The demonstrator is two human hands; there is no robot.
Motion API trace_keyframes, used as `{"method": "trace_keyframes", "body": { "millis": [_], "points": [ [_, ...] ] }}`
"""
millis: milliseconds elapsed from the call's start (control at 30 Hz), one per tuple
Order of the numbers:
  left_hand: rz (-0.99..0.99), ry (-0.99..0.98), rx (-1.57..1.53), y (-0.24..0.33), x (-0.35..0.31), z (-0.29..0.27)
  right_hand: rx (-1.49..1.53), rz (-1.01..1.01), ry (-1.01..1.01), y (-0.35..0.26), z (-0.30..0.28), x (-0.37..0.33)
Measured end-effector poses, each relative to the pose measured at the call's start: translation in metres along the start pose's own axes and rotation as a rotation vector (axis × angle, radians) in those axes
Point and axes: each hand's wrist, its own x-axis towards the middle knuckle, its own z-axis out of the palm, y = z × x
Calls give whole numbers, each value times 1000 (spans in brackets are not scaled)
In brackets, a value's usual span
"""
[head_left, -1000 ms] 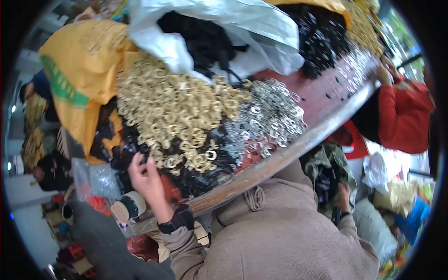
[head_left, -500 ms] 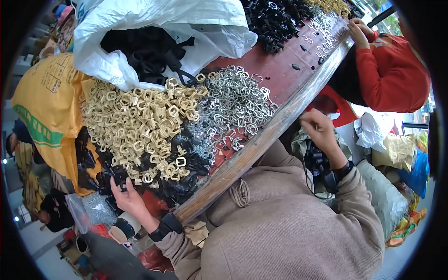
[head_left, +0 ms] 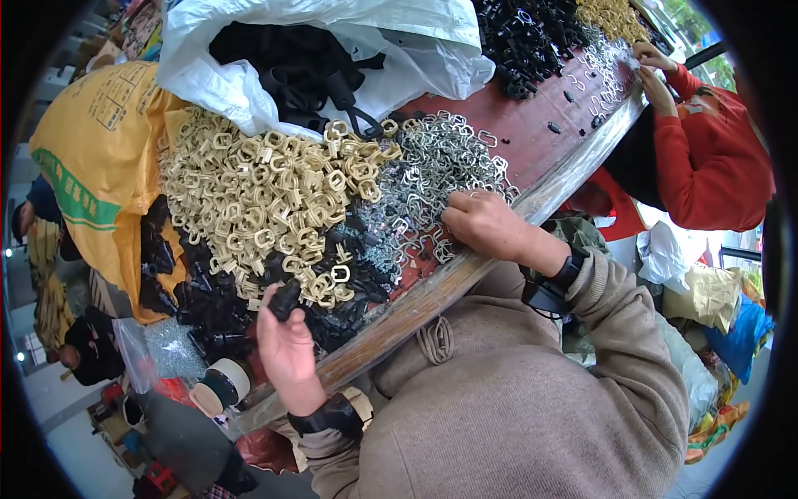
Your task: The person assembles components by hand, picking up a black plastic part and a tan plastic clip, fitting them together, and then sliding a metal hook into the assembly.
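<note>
My left hand (head_left: 287,345) is raised at the near edge of the heaps, thumb and fingers closed on a small black plastic piece (head_left: 285,299). Just beyond it spreads a big heap of beige plastic loop-shaped fittings (head_left: 258,195), with loose black plastic pieces (head_left: 212,312) along its near left side. My right hand (head_left: 490,226) bends down at the near side of a pile of silver metal wire loops (head_left: 453,150). Its fingers are curled together, and whatever they pinch is hidden beneath them. Tiny shiny bits (head_left: 378,220) lie between the beige and silver heaps.
The red tabletop (head_left: 540,150) ends in a worn wooden edge (head_left: 432,291) against my body. A white sack (head_left: 399,50) of black parts and a yellow sack (head_left: 116,166) stand behind. A tape roll (head_left: 220,387) sits at lower left. A person in red (head_left: 706,166) works at far right.
My right hand has come from beside the table, over its edge, to the silver loops. My left hand has moved rightward from the black heap, bringing up a black piece. The view has shifted slightly.
</note>
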Motion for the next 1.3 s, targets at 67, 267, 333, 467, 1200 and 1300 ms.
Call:
{"method": "trace_keyframes", "body": {
  "millis": [67,267,333,467,1200,1300],
  "points": [
    [-126,-7,-53,-10,5,1,-35,-21,-7,1,0,2],
    [-384,-124,-277,-29,9,4,-340,-146,-107,-1,-1,6],
    [-458,-194,-272,-33,8,12,-372,-153,-126,-4,-5,8],
    [-620,-228,-267,-48,12,21,-423,-164,-196,-3,-2,13],
    [-595,-277,176,-82,15,62,432,-35,22,-42,-34,32],
    [-680,-313,103,-91,18,63,371,-172,248,-53,-22,28]
  ]
}}
